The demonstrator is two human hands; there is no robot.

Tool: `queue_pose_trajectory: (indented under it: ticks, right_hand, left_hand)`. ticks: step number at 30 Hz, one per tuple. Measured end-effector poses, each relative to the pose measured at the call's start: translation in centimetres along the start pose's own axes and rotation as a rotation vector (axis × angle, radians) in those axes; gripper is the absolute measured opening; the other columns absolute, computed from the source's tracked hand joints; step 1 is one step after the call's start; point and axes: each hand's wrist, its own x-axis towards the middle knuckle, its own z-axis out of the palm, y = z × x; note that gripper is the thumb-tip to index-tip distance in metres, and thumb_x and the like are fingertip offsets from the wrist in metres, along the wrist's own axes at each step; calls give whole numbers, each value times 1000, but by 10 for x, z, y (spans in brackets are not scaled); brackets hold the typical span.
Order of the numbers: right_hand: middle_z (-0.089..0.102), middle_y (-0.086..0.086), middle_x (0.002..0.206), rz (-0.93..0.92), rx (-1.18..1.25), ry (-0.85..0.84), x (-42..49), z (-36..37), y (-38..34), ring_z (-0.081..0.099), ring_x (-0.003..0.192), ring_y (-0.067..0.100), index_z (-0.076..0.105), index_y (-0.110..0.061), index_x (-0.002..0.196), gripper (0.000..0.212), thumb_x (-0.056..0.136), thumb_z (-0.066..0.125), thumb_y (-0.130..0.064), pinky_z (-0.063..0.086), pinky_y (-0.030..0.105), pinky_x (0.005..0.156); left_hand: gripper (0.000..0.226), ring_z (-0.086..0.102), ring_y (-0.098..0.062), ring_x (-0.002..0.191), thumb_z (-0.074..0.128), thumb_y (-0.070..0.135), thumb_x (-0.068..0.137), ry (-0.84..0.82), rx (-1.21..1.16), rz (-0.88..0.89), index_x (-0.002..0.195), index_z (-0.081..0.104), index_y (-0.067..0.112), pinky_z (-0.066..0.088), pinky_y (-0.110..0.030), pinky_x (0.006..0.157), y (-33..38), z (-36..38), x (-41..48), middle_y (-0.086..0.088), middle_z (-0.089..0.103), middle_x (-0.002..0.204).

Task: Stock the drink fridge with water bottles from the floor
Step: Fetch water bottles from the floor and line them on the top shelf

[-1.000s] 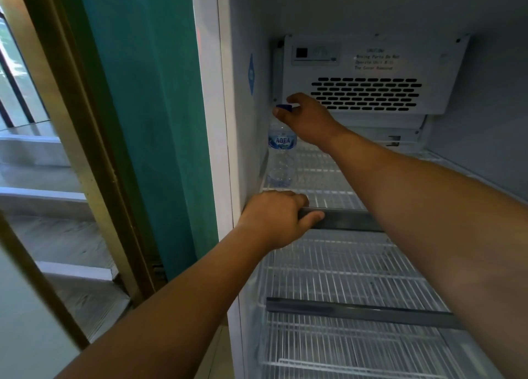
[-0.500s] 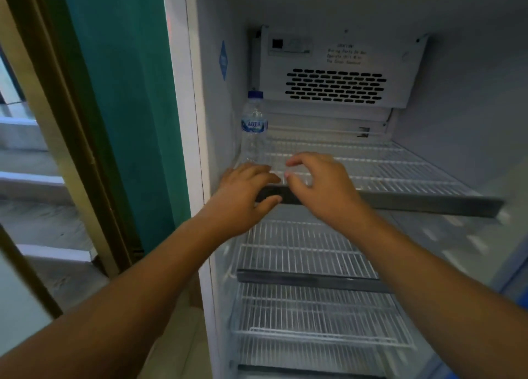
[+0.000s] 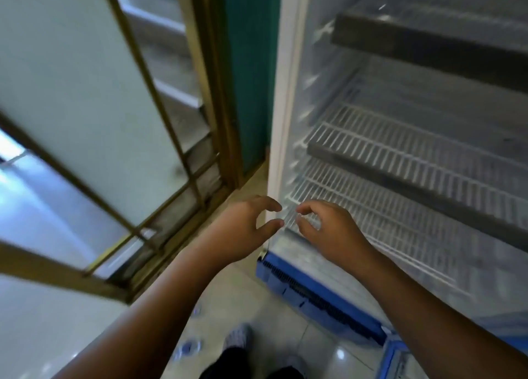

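The open drink fridge (image 3: 285,127) fills the right of the head view, its white wire shelves (image 3: 400,161) bare in what shows. My left hand (image 3: 243,230) and my right hand (image 3: 331,233) hang side by side in front of the fridge's lower left corner, fingers curled and apart, holding nothing. On the tiled floor below my left arm lie blurred water bottles (image 3: 188,347). The bottle set on the top shelf is out of view.
A blue vent grille (image 3: 314,295) runs along the fridge base. A gold-framed glass door (image 3: 148,138) stands at the left and a teal wall (image 3: 251,73) beside the fridge. My shoe (image 3: 238,335) is on the glossy floor tiles.
Both hands have left the top shelf's front rail and dropped to the fridge's lower left corner. The view has tilted down, so the floor shows and the placed bottle does not.
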Motion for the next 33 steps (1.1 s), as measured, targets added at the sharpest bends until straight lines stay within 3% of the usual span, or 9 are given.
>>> queue_pose_trajectory:
  ticks: [8, 15, 18, 25, 29, 33]
  right_hand:
    - [66, -6, 110, -4, 98, -389, -10, 121, 12, 58, 106, 14, 64, -21, 110, 25, 88, 59, -30, 47, 35, 95]
    - [65, -6, 104, 26, 53, -631, -3, 267, 38, 58, 100, 14, 62, -22, 105, 18, 89, 57, -29, 47, 29, 84]
    - [64, -8, 99, 59, 39, -695, 7, 345, 58, 58, 95, 11, 63, -23, 103, 16, 89, 58, -28, 40, 22, 75]
    - [66, -4, 99, 156, 28, -766, 41, 553, 111, 60, 91, 16, 63, -21, 105, 19, 86, 59, -25, 40, 21, 76]
    - [62, 1, 116, 180, 29, -737, 62, 672, 141, 58, 98, 18, 58, -23, 116, 31, 86, 58, -23, 41, 24, 82]
    - [50, 2, 131, 130, 18, -725, 83, 767, 167, 49, 98, 15, 47, -27, 130, 46, 85, 58, -25, 33, 21, 81]
  left_hand:
    - [34, 54, -12, 114, 53, 38, 91, -22, -78, -427, 122, 55, 25, 36, -18, 89, -88, 70, -82, 7, 59, 124]
    - [33, 56, -11, 110, 54, 35, 91, -70, -211, -726, 121, 57, 23, 41, -21, 93, -208, 155, -142, 5, 62, 123]
    - [33, 56, -9, 106, 54, 32, 91, -86, -263, -818, 122, 57, 21, 38, -17, 87, -273, 202, -162, 4, 62, 123]
    - [33, 58, -16, 107, 51, 32, 92, -51, -315, -982, 122, 56, 20, 41, -23, 85, -449, 316, -179, -1, 62, 122]
    - [37, 57, -21, 111, 50, 32, 91, 18, -295, -1034, 126, 52, 20, 45, -35, 95, -553, 375, -171, -5, 56, 129]
    - [41, 49, -27, 120, 52, 23, 90, 79, -259, -1029, 130, 48, 18, 35, -32, 100, -634, 429, -159, -10, 48, 133]
